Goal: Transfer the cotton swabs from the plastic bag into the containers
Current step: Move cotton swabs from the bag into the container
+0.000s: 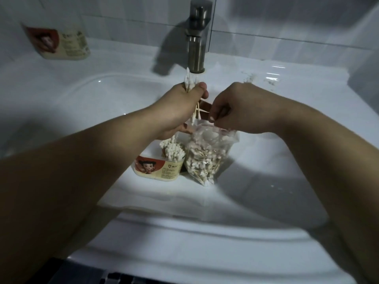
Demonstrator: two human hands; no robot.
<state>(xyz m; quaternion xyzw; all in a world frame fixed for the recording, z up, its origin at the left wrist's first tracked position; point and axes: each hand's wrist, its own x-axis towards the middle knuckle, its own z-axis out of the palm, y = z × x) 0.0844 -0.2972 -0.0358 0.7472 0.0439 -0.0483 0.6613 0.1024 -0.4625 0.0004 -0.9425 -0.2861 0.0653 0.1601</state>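
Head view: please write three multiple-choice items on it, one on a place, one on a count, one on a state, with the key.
1. Where does the swab-filled container stand?
A. on a shelf
B. in the sink, just left of the plastic bag
C. on the floor

2. How many labelled containers show?
A. one
B. four
C. two

3. The left hand is:
A. gripping a bunch of swabs
B. flat and empty
C. turning a tap

Key: B, it stands beside the bag on the sink's white bottom; C, a second container lies further back on the left; A, the fingers curl round the bunch.
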